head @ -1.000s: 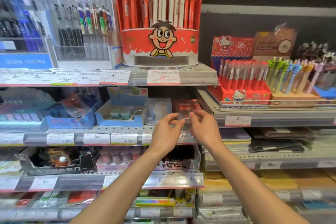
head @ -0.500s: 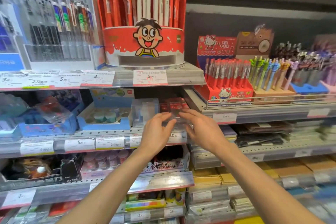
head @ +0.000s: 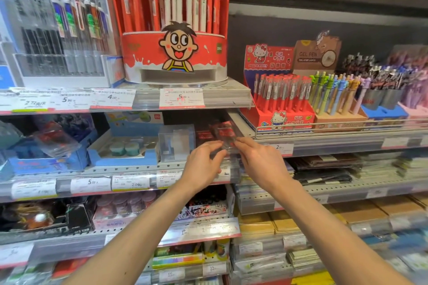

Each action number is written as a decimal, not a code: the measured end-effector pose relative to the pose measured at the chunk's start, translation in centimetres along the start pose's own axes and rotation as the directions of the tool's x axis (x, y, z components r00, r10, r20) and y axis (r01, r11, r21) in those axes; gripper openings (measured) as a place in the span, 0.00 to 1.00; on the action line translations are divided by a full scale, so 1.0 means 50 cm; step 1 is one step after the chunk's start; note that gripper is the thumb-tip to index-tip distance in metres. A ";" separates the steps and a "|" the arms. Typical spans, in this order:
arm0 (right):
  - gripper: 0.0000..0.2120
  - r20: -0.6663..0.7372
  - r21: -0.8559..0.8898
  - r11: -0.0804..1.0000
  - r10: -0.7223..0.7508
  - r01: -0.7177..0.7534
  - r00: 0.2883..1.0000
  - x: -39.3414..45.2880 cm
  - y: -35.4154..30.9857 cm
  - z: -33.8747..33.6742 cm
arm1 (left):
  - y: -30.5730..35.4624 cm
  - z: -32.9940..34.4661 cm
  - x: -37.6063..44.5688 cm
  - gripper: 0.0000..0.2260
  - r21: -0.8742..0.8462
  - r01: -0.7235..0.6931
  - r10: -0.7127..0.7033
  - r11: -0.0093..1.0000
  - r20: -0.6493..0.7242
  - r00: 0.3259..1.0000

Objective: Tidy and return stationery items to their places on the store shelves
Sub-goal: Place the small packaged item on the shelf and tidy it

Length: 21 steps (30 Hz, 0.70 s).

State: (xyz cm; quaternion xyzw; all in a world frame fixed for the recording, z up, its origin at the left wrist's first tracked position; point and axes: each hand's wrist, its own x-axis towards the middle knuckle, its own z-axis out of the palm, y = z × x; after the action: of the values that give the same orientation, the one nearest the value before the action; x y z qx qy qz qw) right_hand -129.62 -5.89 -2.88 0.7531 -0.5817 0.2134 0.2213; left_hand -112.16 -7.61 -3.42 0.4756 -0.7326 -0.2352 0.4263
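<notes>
Your left hand (head: 203, 164) and right hand (head: 259, 159) pinch between their fingertips a small clear plastic packet with a red insert (head: 225, 137), held at frame centre just in front of the second grey metal shelf (head: 92, 173); judge it not yet seated, so placement remains. Legible writing: "GEL PEN" on the brown cardboard display box (head: 317, 55) at upper right, and "5.00" on the white price label (head: 181, 98) above your hands.
</notes>
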 end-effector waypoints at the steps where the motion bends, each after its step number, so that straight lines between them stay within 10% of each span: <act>1: 0.18 -0.001 -0.002 1.000 -0.001 0.001 1.000 0.000 0.001 0.001 | 0.000 0.000 0.000 0.18 -0.008 0.001 -0.001 1.000 0.008 1.000; 12: 0.17 -0.142 0.508 0.858 0.179 -0.084 0.974 -0.089 -0.066 -0.015 | -0.028 -0.031 -0.116 0.13 -0.217 0.132 -0.156 0.967 -0.100 0.983; 21: 0.29 0.378 0.628 0.599 0.324 -0.497 0.867 -0.204 -0.237 0.062 | -0.168 -0.095 -0.281 0.13 -0.331 0.309 -0.368 0.891 -0.132 0.920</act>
State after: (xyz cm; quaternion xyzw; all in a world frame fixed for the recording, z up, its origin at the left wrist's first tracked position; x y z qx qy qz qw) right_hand -120.30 2.96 -12.30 0.6423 -0.6335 0.3783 -0.2076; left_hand -101.38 1.61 -12.88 0.5457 -0.5486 -0.3691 0.5149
